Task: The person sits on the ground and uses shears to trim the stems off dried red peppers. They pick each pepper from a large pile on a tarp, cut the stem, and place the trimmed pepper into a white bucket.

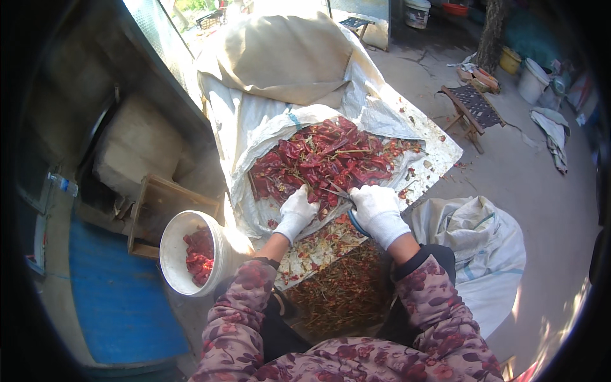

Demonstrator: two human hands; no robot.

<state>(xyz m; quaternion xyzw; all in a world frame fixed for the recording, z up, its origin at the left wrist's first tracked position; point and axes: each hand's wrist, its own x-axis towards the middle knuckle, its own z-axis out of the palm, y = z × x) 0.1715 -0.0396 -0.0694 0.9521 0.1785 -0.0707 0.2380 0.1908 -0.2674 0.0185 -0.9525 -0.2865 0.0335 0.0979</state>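
Before me a heap of dried red chili peppers (329, 148) spills from the mouth of a white woven sack (243, 167). My right hand (377, 210), in a white glove, grips a pair of scissors (338, 192) with blue handles. The scissors' blades are parted and point left across the heap's near edge. My left hand (298, 214), also gloved in white, is curled at that edge with its fingers around what looks like a chili pepper, mostly hidden by the glove. The blade tips are close to the left fingers.
At left, a white bucket (217, 253) holds red pepper pieces (199, 255), beside a wooden box (167, 196). Stems and scraps (341, 291) are piled below the board (434, 157). Right of me lies another white sack (487, 258); a folding stool (472, 107) stands beyond.
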